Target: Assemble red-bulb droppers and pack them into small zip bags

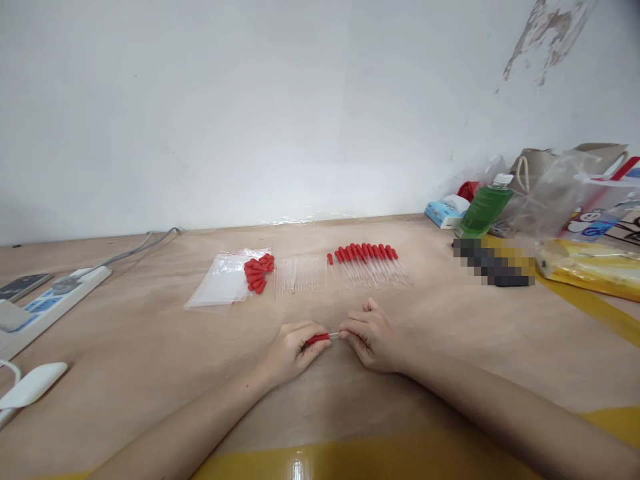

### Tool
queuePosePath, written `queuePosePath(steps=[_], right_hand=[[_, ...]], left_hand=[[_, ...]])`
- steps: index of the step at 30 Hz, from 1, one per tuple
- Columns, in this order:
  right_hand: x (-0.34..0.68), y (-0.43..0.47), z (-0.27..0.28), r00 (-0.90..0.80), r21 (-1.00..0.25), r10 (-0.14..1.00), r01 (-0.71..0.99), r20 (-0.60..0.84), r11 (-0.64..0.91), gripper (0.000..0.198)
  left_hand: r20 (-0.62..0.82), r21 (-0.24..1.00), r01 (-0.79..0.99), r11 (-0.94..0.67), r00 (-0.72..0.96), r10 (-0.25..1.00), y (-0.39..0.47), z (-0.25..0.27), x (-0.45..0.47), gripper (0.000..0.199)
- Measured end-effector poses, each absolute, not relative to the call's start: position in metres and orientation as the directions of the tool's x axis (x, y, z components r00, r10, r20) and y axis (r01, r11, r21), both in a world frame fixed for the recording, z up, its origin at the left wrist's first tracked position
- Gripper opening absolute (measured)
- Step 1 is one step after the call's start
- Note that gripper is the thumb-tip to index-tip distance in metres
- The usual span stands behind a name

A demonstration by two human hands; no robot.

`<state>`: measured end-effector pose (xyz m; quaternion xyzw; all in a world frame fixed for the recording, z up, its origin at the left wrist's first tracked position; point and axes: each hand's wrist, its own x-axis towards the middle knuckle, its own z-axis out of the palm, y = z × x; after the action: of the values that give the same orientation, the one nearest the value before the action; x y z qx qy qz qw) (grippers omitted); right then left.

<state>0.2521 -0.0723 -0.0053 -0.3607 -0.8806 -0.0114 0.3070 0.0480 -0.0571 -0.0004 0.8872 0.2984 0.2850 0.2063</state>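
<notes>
My left hand (pixel 293 350) pinches a red rubber bulb (pixel 318 339) low over the tan table (pixel 150 347). My right hand (pixel 370 340) holds the clear glass tube (pixel 334 335) that meets the bulb, so both hands grip one dropper between them. Beyond my hands lies a loose heap of red bulbs (pixel 259 272), then a row of bare glass tubes (pixel 299 275), then a row of several finished droppers with red bulbs (pixel 369 261).
A clear plastic bag (pixel 223 280) lies left of the bulbs. A white power strip (pixel 47 303) and a phone (pixel 23 285) sit far left. At the right stand a green bottle (pixel 485 208), tissue pack (pixel 444 212), plastic bags (pixel 575 200) and yellow packaging (pixel 590 267).
</notes>
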Motion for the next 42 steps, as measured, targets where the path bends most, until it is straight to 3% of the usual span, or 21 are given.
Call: queuePosePath(steps=[8,11,13,16,19,22,30,42], right_hand=[[0.249,-0.074,0.008,-0.558,-0.247,0.712,0.685,0.426,0.685,0.025],[0.259,-0.073,0.011,-0.522,-0.286,0.759,0.714,0.389,0.638,0.025],[0.269,-0.068,0.010,-0.415,-0.392,0.826,0.737,0.381,0.551,0.024],[0.280,-0.052,0.006,-0.179,-0.611,0.934,0.715,0.310,0.339,0.021],[0.279,-0.030,0.007,0.026,-0.683,0.972,0.716,0.232,0.144,0.021],[0.268,-0.012,0.013,0.140,-0.603,0.962,0.797,0.236,0.032,0.024],[0.235,0.023,0.016,0.183,-0.310,0.961,0.944,0.206,-0.114,0.030],[0.217,0.039,0.016,0.249,-0.288,0.952,0.938,0.179,-0.192,0.028]], left_hand=[[0.447,0.470,0.422,-0.775,0.643,0.622,-0.045,0.002,0.041,0.017],[0.481,0.461,0.524,-0.716,0.530,0.698,-0.039,-0.002,0.033,0.031],[0.457,0.458,0.586,-0.668,0.489,0.743,-0.036,-0.004,0.028,0.040],[0.367,0.437,0.630,-0.642,0.527,0.767,-0.033,-0.005,0.026,0.031],[0.321,0.412,0.637,-0.651,0.567,0.758,-0.032,-0.005,0.028,0.030],[0.333,0.400,0.618,-0.677,0.591,0.735,-0.031,-0.006,0.029,0.031],[0.344,0.392,0.610,-0.689,0.597,0.725,-0.032,-0.005,0.029,0.031],[0.342,0.420,0.599,-0.682,0.591,0.730,-0.032,-0.007,0.028,0.031]])
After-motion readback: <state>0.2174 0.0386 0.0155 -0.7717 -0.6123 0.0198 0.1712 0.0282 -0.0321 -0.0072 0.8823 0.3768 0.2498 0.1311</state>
